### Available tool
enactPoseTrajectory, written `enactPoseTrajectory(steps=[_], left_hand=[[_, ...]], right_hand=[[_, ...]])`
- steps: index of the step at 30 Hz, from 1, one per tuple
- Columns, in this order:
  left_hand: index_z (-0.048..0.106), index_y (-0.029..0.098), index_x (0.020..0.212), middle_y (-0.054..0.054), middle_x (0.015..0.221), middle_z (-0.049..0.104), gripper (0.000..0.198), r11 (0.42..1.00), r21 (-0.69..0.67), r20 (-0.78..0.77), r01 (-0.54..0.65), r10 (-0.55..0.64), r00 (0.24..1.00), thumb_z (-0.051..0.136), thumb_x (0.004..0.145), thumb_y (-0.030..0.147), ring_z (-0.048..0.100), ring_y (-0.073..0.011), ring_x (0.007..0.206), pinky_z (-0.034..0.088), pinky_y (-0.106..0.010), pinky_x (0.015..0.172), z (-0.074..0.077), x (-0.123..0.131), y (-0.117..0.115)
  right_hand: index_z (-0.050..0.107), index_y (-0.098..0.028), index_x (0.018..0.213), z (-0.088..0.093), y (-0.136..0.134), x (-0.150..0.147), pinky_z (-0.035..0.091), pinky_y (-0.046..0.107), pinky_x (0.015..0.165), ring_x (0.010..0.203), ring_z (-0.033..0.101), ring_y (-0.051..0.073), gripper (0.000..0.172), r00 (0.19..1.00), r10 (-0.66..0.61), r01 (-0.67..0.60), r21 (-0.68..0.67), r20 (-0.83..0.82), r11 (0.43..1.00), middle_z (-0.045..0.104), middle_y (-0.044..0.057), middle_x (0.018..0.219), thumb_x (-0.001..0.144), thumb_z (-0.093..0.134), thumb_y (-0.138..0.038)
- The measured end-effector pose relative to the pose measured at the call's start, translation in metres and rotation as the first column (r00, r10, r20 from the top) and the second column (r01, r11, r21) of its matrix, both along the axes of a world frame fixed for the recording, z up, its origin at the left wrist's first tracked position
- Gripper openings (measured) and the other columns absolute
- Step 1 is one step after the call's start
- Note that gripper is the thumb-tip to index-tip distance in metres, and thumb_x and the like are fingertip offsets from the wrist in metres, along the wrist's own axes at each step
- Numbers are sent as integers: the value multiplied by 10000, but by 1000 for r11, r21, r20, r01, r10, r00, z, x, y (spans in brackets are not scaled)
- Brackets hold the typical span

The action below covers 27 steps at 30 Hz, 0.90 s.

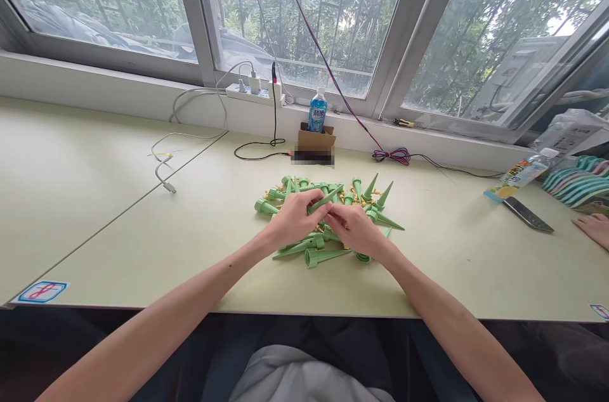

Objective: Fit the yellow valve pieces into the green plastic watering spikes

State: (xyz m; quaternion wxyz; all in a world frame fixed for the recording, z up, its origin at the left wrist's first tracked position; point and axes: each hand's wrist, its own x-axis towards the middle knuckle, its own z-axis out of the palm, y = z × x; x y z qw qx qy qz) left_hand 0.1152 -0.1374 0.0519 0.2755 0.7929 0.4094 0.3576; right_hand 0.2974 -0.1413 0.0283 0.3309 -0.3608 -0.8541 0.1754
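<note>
My left hand [295, 217] is closed around a green plastic watering spike [328, 198], its pointed end slanting up and to the right. Close against it, my right hand [354, 224] has its fingers pinched together near the lower side of that spike; whatever they grip is too small or hidden to name. Beneath and around both hands lies a loose pile of similar green spikes [326, 257] with ribbed caps. Small yellow pieces [375, 193] are scattered among them, and my hands cover the middle of the pile.
Behind the pile stands a blue bottle [318, 111] in a cardboard box [316, 138]. A cable bundle [391, 156] and a power strip [247, 94] are by the window. At right are a phone [528, 214], a tilted bottle [518, 177] and another person's hand [594, 228].
</note>
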Motion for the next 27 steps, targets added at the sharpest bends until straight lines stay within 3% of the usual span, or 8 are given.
enactPoseTrajectory(steps=[7, 17, 27], left_hand=[[406, 201, 719, 34, 618, 443, 293, 999, -35, -75, 26, -29, 997, 465, 937, 388, 435, -129, 578, 339, -263, 553, -3, -2, 2], [351, 201, 707, 44, 614, 361, 316, 999, 20, -53, 40, -39, 998, 470, 936, 383, 337, -116, 558, 276, -262, 536, -5, -2, 3], [363, 203, 716, 36, 623, 370, 293, 999, 13, -63, 43, -42, 997, 461, 933, 373, 377, -123, 570, 287, -260, 537, -3, -2, 3]], right_hand=[[495, -181, 737, -3, 1, 0, 262, 237, 535, 544, 323, 102, 280, 999, 4, -4, -4, 39, 1000, 430, -34, 604, 996, 403, -235], [489, -194, 779, -1, 0, 1, 273, 232, 538, 533, 329, 107, 240, 999, 6, -5, -26, 38, 1000, 433, -37, 603, 993, 382, -203], [475, -190, 742, -1, 0, 1, 266, 232, 537, 542, 329, 105, 256, 1000, 0, 1, -41, 31, 999, 419, -39, 599, 985, 397, -216]])
